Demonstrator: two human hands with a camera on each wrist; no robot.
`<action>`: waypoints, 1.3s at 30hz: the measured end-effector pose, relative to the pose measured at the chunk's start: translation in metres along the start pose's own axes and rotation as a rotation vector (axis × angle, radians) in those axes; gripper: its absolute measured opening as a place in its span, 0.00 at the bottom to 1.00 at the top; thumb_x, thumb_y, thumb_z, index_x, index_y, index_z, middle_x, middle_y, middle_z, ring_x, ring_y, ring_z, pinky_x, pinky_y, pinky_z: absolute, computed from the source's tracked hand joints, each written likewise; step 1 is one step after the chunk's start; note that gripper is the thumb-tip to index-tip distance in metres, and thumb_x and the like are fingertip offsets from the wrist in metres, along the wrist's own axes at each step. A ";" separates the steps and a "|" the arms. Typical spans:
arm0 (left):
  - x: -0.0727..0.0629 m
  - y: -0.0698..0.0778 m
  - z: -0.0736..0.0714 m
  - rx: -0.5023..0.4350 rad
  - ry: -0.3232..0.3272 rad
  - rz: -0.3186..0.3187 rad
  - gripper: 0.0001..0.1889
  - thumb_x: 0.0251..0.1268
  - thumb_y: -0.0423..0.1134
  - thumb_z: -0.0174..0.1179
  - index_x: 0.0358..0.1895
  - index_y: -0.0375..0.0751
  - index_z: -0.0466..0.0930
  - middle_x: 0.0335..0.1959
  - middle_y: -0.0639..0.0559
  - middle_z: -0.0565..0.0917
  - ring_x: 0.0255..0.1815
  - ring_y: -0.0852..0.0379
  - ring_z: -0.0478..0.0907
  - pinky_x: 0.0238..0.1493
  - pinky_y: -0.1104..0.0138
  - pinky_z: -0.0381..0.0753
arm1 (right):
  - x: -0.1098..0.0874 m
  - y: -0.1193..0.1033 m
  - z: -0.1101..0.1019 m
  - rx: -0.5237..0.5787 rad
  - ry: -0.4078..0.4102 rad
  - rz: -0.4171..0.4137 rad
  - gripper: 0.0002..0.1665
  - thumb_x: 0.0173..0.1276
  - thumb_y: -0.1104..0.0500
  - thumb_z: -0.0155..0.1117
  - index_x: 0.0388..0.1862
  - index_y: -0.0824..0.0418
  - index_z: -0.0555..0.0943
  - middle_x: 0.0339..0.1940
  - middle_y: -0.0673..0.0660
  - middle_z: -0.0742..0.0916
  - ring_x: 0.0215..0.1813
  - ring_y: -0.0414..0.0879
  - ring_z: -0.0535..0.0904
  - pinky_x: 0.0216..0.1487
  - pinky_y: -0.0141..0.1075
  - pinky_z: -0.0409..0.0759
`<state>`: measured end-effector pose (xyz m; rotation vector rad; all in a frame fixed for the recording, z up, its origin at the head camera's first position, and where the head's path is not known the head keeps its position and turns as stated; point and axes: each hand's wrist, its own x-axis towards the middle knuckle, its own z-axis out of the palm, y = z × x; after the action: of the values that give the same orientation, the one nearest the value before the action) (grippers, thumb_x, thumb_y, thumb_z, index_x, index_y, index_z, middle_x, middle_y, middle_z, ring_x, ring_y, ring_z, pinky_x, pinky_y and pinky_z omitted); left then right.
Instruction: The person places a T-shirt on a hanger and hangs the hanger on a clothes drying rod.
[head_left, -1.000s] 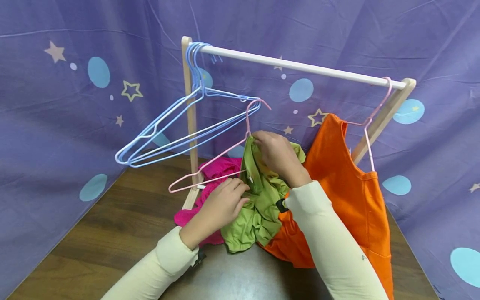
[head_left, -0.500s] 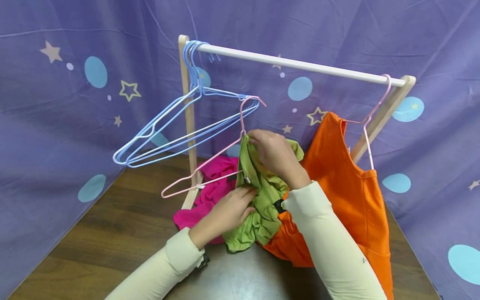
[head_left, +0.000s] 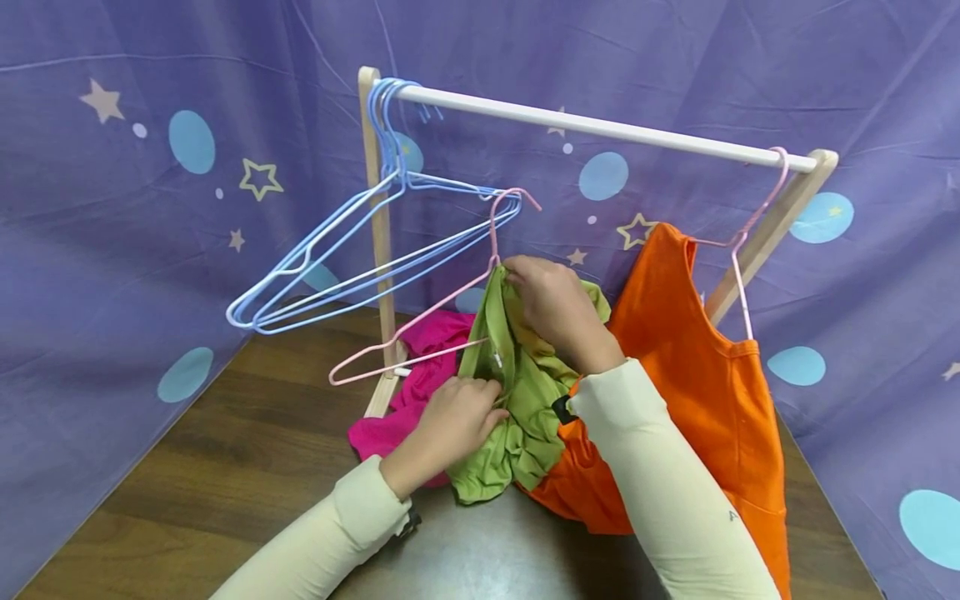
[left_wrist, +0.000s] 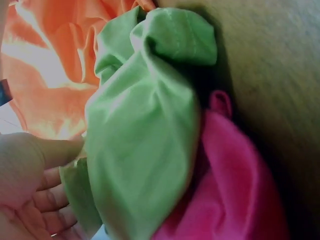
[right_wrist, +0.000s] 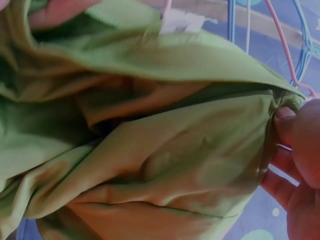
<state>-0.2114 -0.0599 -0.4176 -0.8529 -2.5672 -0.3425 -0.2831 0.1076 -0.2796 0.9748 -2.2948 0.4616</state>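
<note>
A green garment (head_left: 517,417) lies partly bunched, its upper part drawn over one side of a pink hanger (head_left: 431,321). My right hand (head_left: 551,300) pinches the garment's edge just below the hanger's hook, as the right wrist view also shows. Lower down, my left hand (head_left: 461,417) grips the near edge of the opening; its curled fingers (left_wrist: 50,200) show around a fold in the left wrist view. A white tag (right_wrist: 182,22) sits inside the opening. Green cloth hides the hanger's right arm.
Several blue hangers (head_left: 330,242) hang at the left of the white rail (head_left: 600,125). An orange garment (head_left: 697,375) hangs on another pink hanger (head_left: 742,275) at the right. Pink cloth (head_left: 420,400) lies under the green one on the wooden table (head_left: 202,475).
My left hand has moved slightly right and down, and the green garment's near edge now spreads farther left over the hanger's lower bar. The hanger swayed left, then back; my right hand keeps its pinch.
</note>
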 end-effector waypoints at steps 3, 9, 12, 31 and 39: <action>0.000 0.000 -0.004 0.012 0.003 -0.005 0.12 0.67 0.44 0.69 0.31 0.43 0.79 0.23 0.53 0.80 0.26 0.50 0.81 0.33 0.57 0.81 | -0.002 0.007 0.001 -0.006 -0.006 0.013 0.12 0.76 0.67 0.60 0.53 0.65 0.85 0.46 0.60 0.90 0.46 0.56 0.87 0.50 0.48 0.85; 0.000 -0.003 -0.020 -0.029 -0.021 -0.036 0.10 0.66 0.38 0.69 0.30 0.42 0.77 0.24 0.51 0.79 0.24 0.47 0.82 0.23 0.56 0.81 | -0.008 0.019 0.003 -0.044 0.023 0.067 0.10 0.76 0.65 0.61 0.51 0.65 0.85 0.44 0.61 0.90 0.43 0.58 0.87 0.47 0.51 0.85; 0.000 -0.006 -0.031 -0.099 -0.005 -0.073 0.06 0.67 0.36 0.68 0.34 0.42 0.79 0.27 0.52 0.80 0.28 0.48 0.83 0.25 0.56 0.82 | -0.011 0.024 0.003 -0.055 0.050 0.098 0.10 0.75 0.65 0.61 0.50 0.64 0.85 0.43 0.61 0.90 0.42 0.59 0.87 0.47 0.53 0.84; -0.004 -0.045 -0.085 -0.373 0.075 0.035 0.01 0.71 0.30 0.60 0.39 0.38 0.80 0.26 0.57 0.78 0.27 0.63 0.75 0.36 0.62 0.79 | -0.032 0.052 0.001 -0.014 0.106 0.207 0.05 0.77 0.65 0.58 0.37 0.63 0.78 0.28 0.60 0.82 0.30 0.58 0.80 0.36 0.51 0.77; -0.007 -0.056 -0.098 -0.459 0.161 -0.086 0.04 0.67 0.32 0.60 0.34 0.43 0.81 0.21 0.60 0.79 0.23 0.61 0.75 0.30 0.64 0.77 | -0.039 0.062 -0.002 -0.020 0.127 0.254 0.04 0.74 0.67 0.59 0.38 0.63 0.79 0.30 0.61 0.84 0.32 0.60 0.81 0.39 0.54 0.79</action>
<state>-0.2113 -0.1419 -0.3395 -0.8237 -2.4122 -1.0123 -0.3064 0.1709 -0.3077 0.6273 -2.3109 0.5860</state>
